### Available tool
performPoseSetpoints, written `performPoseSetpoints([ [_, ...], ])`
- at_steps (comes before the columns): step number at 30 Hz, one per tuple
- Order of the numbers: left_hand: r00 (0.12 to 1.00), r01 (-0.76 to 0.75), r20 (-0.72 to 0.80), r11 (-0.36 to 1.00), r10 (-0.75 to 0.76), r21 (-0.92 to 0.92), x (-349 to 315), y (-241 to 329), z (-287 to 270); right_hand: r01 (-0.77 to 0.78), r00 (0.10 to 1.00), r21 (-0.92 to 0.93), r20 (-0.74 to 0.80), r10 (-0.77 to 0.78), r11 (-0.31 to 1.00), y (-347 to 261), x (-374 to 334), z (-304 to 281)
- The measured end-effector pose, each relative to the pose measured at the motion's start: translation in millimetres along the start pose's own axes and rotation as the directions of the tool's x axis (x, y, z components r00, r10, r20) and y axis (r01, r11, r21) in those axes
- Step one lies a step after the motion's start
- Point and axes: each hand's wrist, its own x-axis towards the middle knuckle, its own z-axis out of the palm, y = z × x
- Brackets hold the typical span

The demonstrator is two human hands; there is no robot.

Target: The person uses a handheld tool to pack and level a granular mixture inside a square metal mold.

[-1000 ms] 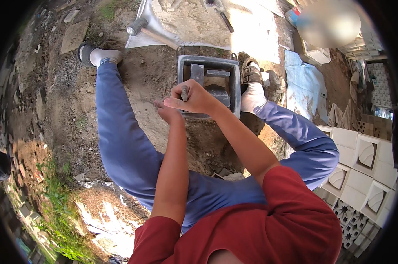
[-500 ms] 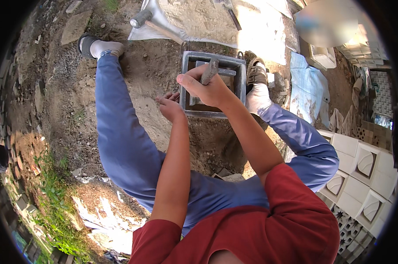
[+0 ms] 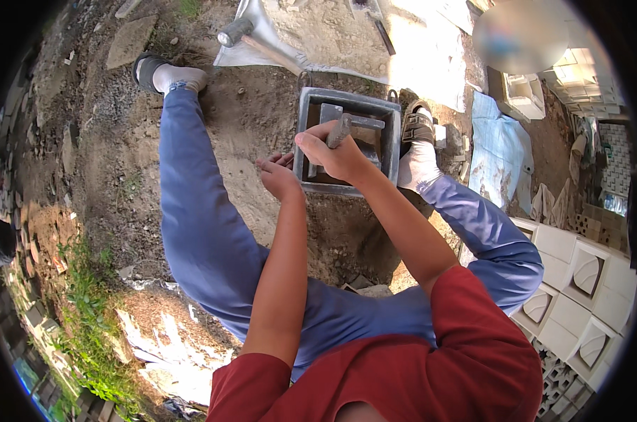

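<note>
A grey rectangular mould [image 3: 350,94] stands on the dirt between my feet, with a grey inner frame [image 3: 364,122] inside it. Over its middle, my right hand [image 3: 341,156] is closed round a short, worn handle [image 3: 339,131] whose end sticks up out of the fist. Whatever is at the lower end of this tool is hidden by the hand. My left hand [image 3: 282,177] is beside the mould's left wall, its fingers loosely bent and apart, with nothing visible in them. Whether its fingertips touch the wall I cannot tell.
Past the mould, a hammer [image 3: 235,32] with a wooden handle lies at the edge of a pale sheet [image 3: 227,58] covered in sandy material. A blue sheet [image 3: 498,144] lies to the right, near stacked white blocks [image 3: 557,243]. Grass [image 3: 93,337] and rubble are at the left.
The whole view has shifted slightly. Against the mould, the upright handle end in my right hand has come a little lower and nearer to me. My left hand has hardly moved.
</note>
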Motion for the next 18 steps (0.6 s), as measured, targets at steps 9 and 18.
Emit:
performPoseSetpoints([
  [9, 0.999, -0.048, -0.003, 0.994, 0.049, 0.100, -4, 6, 6, 0.166, 0.986, -0.092, -0.017, -0.168, 0.982, 7, -3, 6],
  [18, 0.998, -0.067, 0.022, 0.996, 0.066, 0.051, -1, 3, 3, 0.146, 0.987, -0.072, -0.050, -0.150, 0.987, 7, -8, 0],
])
